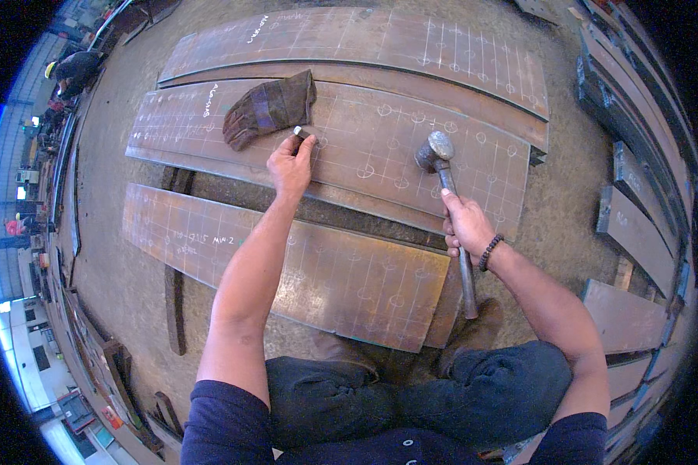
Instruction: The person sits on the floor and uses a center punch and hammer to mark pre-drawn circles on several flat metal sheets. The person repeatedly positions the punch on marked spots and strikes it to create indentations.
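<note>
My left hand [291, 166] is closed, pinching a short dark metal punch [302, 133] with a bright end, over the middle steel plate [341, 159]. My fingers partly hide the punch, and whether it touches the plate I cannot tell. My right hand [467, 222] grips the handle of a hammer [442, 167]. Its heavy, rounded metal head is over the right part of the same plate, apart from the punch. Chalk lines and circles cover this rusty brown plate. A dark brown work glove [267, 112] lies on it, just beyond my left hand.
A far marked plate [349, 39] and a near marked plate [349, 271] lie either side. Bars under the plates, such as a steel bar [175, 310], rest on the floor. More plates [632, 232] are stacked at right. A person in a yellow helmet [74, 71] bends at far left.
</note>
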